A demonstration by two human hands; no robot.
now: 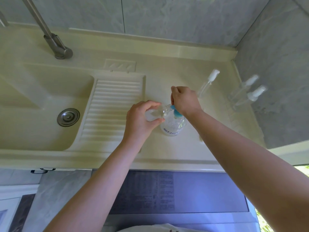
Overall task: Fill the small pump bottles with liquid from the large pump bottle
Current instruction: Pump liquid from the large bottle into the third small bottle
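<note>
- One cream counter (167,153) fills the middle of the view, running from the grey wall at the back to its front edge near the person.
- Sink (41,104): a deep basin set into the counter's left part, with a round metal drain (68,117) in its floor.
- Washboard (113,108): a ribbed slope along the basin's right side.
- Tap (55,44): a grey metal pipe rising from the counter behind the basin.
- Large bottle (173,127): clear, with blue lettering, standing upright on the counter right of the washboard; its blue pump (176,113) sits on top.
- Right hand (184,101): over the blue pump, fingers curled down around the pump head; the exact grip is hidden by the hand itself.
- Left hand (142,119): fingers and thumb wrapped round a small bottle (157,113), gripping its body.
- Small bottle: clear, uncapped, tipped on its side with its threaded neck pointing right, close to the pump's spout.
- Three other small bottles with white caps stand on the counter: one (207,84) behind the right hand, two (247,92) near the right wall. All are blurred; their fill level cannot be told.
</note>
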